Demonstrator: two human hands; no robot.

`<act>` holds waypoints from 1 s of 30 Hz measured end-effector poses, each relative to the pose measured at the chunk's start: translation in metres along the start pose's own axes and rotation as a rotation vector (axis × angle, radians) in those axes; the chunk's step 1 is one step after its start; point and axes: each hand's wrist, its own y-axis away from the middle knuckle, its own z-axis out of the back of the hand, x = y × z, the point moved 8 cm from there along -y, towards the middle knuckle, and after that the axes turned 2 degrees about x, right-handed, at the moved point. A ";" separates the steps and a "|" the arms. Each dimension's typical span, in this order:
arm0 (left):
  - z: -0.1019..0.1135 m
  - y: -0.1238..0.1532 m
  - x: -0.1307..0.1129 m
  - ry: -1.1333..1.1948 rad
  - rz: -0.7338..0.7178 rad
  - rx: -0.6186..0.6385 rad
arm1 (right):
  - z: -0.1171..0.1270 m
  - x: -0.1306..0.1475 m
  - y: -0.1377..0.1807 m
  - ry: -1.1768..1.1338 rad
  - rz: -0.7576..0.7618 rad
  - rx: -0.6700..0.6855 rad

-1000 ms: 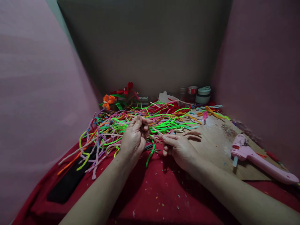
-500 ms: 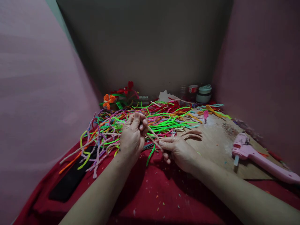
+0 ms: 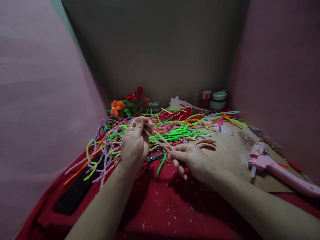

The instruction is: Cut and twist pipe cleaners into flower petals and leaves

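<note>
My left hand [image 3: 135, 143] is curled closed around one end of a pale pink pipe cleaner [image 3: 160, 139], held just above the red cloth [image 3: 160, 206]. My right hand [image 3: 191, 158] pinches the other end of the same strand between thumb and forefinger. The strand runs slanting between the two hands. Behind them lies a big tangle of pipe cleaners [image 3: 160, 128] in green, pink, purple, orange and red. Dark scissors [image 3: 153, 157] peek out between my hands on the cloth.
A pink glue gun [image 3: 277, 170] lies on a brown board [image 3: 232, 153] at right. Finished orange and red pipe-cleaner flowers [image 3: 125, 103] stand at the back left, jars [image 3: 216, 99] at the back right. A black strip [image 3: 75, 193] lies at left. Walls close in on three sides.
My left hand has moved left and a little up, my right hand slightly down, drawing the pale pink strand out longer between them. The scissors now show between the hands.
</note>
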 end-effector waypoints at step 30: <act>-0.020 0.043 0.061 -0.291 0.506 0.363 | -0.011 -0.020 -0.002 -0.625 -0.145 0.217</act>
